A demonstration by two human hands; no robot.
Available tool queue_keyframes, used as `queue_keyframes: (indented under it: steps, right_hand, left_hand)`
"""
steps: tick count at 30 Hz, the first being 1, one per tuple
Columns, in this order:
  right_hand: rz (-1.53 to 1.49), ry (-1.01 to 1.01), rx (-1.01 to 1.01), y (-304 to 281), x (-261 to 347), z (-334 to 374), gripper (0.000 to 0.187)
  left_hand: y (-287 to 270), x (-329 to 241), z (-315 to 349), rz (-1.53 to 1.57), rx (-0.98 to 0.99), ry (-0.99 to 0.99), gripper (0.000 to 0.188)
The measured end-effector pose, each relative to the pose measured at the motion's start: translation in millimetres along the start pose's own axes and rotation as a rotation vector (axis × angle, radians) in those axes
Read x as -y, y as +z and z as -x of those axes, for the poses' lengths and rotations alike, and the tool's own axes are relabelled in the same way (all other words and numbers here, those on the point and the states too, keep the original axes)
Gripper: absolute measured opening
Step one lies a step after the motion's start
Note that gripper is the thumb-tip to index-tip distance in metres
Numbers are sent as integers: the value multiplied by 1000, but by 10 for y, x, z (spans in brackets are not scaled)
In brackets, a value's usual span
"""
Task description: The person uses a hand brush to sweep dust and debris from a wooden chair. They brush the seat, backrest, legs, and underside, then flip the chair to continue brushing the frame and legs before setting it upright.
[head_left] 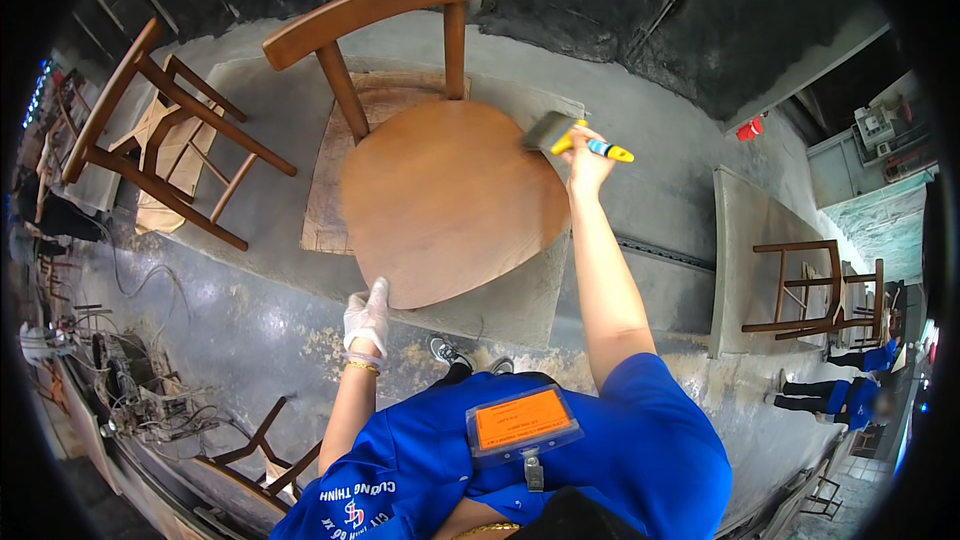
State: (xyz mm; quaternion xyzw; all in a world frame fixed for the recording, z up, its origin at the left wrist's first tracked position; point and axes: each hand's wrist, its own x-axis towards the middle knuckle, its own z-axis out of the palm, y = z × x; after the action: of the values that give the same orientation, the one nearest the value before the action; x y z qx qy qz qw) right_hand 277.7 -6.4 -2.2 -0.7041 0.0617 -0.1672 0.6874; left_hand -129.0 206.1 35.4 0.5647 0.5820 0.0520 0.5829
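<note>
A brown wooden chair with a broad rounded seat point(450, 200) and a curved backrest point(390, 12) stands before me, its back on the far side. My left hand point(367, 320), in a white glove, grips the seat's near left edge, thumb on top. In my bare right hand point(588, 162) is a paintbrush point(552, 130) with a yellow and blue handle. Its wide dark bristles lie at the seat's far right edge; whether they touch the wood I cannot tell. The seat partly hides the legs.
A wooden chair frame point(170, 145) without a seat stands at left on cardboard. More frames point(810, 290) lie on a board at right, with people in blue point(855, 400) beyond them. Tangled hoses point(140, 380) cover the lower left floor. A dark wall point(690, 50) rises behind.
</note>
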Motion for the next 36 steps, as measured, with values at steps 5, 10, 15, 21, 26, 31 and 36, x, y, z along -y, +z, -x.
queue_keyframes:
  steps: [5,10,15,21,26,31,36]
  right_hand:
    - [240,-10,-80,357,-35,-90,9]
    - [-73,340,345,914,-117,-146,4]
    - [-1,-89,-33,1434,-191,-243,5]
    - [217,58,-77,1648,-365,-261,8]
    - [178,228,81,1229,-290,-311,7]
    - [-364,308,142,521,27,-260,7]
    - [158,95,-370,-99,170,-50,3]
  left_hand:
    - [274,-48,-220,218,-180,372,51]
    - [473,-342,-167,-17,-258,557,54]
    - [437,-386,-91,-225,-349,543,68]
    - [481,-340,-118,-127,-284,533,69]
    - [475,-359,-79,-117,-250,484,69]
    - [478,-324,-85,-96,-264,537,68]
    - [492,-257,-132,-41,-230,570,66]
